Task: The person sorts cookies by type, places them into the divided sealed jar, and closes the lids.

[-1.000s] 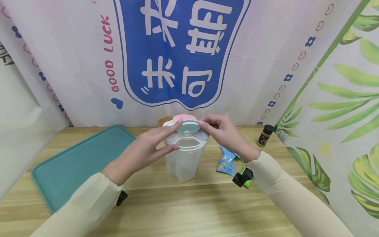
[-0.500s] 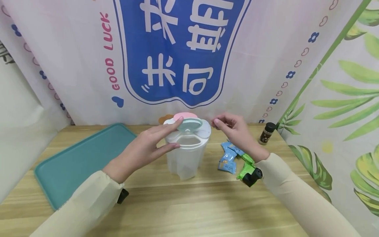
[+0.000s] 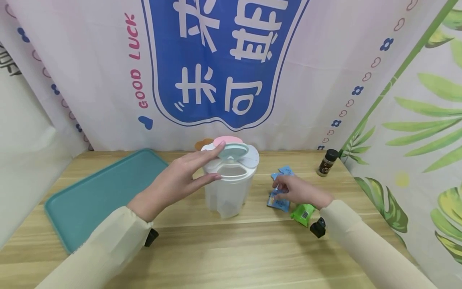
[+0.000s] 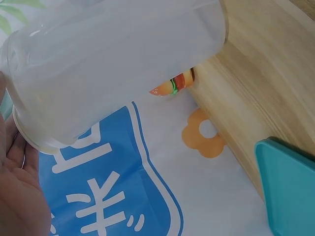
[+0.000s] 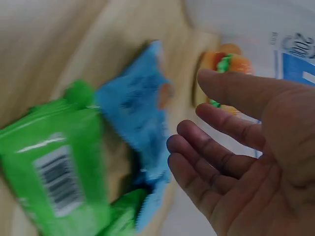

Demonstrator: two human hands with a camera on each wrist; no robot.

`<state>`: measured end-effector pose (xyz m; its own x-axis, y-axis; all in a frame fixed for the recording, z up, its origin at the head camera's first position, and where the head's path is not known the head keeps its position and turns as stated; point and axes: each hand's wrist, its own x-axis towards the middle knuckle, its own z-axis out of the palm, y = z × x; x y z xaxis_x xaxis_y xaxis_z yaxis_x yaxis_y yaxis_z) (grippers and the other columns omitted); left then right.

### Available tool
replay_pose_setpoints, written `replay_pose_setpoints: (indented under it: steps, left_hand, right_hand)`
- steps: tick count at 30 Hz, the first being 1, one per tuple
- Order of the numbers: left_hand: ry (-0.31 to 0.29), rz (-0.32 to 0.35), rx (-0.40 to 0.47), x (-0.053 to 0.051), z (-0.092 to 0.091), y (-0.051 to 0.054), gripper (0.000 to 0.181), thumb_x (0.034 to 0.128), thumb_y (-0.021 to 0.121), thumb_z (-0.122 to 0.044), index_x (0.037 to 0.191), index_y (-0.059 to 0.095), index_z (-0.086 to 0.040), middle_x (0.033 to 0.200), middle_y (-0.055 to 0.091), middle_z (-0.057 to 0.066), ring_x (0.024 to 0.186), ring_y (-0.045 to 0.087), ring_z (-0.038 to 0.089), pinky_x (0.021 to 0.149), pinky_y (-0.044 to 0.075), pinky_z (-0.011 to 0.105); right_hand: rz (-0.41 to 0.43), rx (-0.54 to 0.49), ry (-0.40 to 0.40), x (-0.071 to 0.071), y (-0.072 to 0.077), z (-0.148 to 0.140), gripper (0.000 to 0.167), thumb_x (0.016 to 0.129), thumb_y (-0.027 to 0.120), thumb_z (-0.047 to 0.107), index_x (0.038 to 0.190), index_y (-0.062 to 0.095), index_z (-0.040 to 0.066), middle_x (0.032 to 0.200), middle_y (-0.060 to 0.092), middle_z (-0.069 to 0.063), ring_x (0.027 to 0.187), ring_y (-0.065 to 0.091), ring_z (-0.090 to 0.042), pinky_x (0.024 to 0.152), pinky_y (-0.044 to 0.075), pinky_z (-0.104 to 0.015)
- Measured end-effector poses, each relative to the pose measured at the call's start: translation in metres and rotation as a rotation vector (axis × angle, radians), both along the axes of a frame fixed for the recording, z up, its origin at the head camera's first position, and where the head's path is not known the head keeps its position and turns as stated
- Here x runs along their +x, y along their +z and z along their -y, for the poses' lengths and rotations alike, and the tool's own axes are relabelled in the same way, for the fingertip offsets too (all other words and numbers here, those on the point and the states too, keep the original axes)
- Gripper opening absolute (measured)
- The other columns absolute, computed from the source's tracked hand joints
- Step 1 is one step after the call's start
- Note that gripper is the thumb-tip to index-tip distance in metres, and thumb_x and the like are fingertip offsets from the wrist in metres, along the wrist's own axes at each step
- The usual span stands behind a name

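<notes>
A translucent plastic storage container [image 3: 227, 198] stands upright on the table, its pale green flap [image 3: 234, 151] raised over an opening. My left hand [image 3: 173, 178] touches its left side, index finger at the flap and thumb along the near rim, both fairly straight. In the left wrist view, its other fingers lie beside the container's rim [image 4: 32, 135]. My right hand [image 3: 299, 190] is over several blue snack packets [image 3: 278, 203], partly covering them. The right wrist view shows its fingers loosely bent, holding nothing, beside a blue packet [image 5: 138, 108]. Green packets [image 3: 303, 214] lie nearer the wrist.
A teal tray [image 3: 104, 196] lies at the left. A small black-capped seasoning jar [image 3: 326, 162] stands at the back right. Behind the table hangs a printed cloth [image 3: 288, 132]. Near its lower edge appears a hamburger shape [image 4: 174, 83]; whether print or object, I cannot tell.
My right hand has left the flap and moved right and down to the blue packets. The flap stays raised. My left hand remains at the container.
</notes>
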<state>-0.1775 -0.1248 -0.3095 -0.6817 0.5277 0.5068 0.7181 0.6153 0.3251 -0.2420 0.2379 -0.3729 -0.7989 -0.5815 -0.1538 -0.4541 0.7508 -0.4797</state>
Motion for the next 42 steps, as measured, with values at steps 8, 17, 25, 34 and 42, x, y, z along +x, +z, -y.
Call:
replay_pose_setpoints:
  steps: [8, 17, 25, 34, 42]
  left_hand:
    - [-0.009, -0.008, 0.019, 0.0, -0.003, 0.0, 0.079, 0.0918, 0.082, -0.025, 0.161, 0.044, -0.02, 0.143, 0.069, 0.008, 0.123, 0.069, 0.028, 0.103, 0.061, 0.047]
    - [-0.007, -0.006, 0.025, 0.002, -0.003, -0.001, 0.08, 0.092, 0.082, -0.023, 0.162, 0.042, -0.021, 0.144, 0.068, 0.007, 0.126, 0.069, 0.028, 0.105, 0.06, 0.047]
    - [-0.009, -0.004, 0.02, 0.001, -0.003, -0.002, 0.079, 0.0927, 0.081, -0.024, 0.162, 0.042, -0.02, 0.145, 0.067, 0.007, 0.127, 0.068, 0.029, 0.106, 0.059, 0.048]
    - [0.005, 0.011, -0.001, 0.002, -0.002, -0.002, 0.08, 0.0928, 0.081, -0.025, 0.162, 0.042, -0.022, 0.147, 0.066, 0.008, 0.127, 0.068, 0.029, 0.105, 0.06, 0.048]
    - [0.0, 0.02, -0.002, 0.004, -0.001, 0.001, 0.08, 0.093, 0.081, -0.025, 0.162, 0.041, -0.022, 0.147, 0.066, 0.007, 0.128, 0.068, 0.029, 0.106, 0.059, 0.048]
  right_hand:
    - [0.005, 0.066, -0.004, 0.006, -0.01, -0.006, 0.036, 0.092, 0.08, 0.012, 0.121, 0.065, -0.001, 0.1, 0.064, -0.01, 0.09, 0.056, -0.019, 0.075, 0.047, -0.027]
    - [0.012, 0.084, -0.009, 0.008, -0.012, -0.005, 0.038, 0.092, 0.08, 0.012, 0.124, 0.064, 0.0, 0.102, 0.066, -0.008, 0.09, 0.059, -0.017, 0.077, 0.052, -0.03]
    - [0.004, 0.045, 0.02, 0.007, -0.016, -0.009, 0.045, 0.094, 0.075, 0.006, 0.136, 0.06, 0.0, 0.121, 0.072, -0.015, 0.095, 0.064, -0.017, 0.077, 0.056, -0.029]
    - [-0.002, -0.011, 0.019, 0.009, -0.016, -0.008, 0.027, 0.097, 0.072, 0.007, 0.123, 0.067, 0.002, 0.09, 0.065, -0.002, 0.073, 0.05, -0.008, 0.061, 0.045, -0.02]
    - [-0.092, -0.188, -0.052, 0.005, -0.011, -0.008, 0.026, 0.098, 0.071, 0.008, 0.123, 0.069, 0.0, 0.091, 0.069, -0.006, 0.081, 0.061, -0.009, 0.071, 0.056, -0.022]
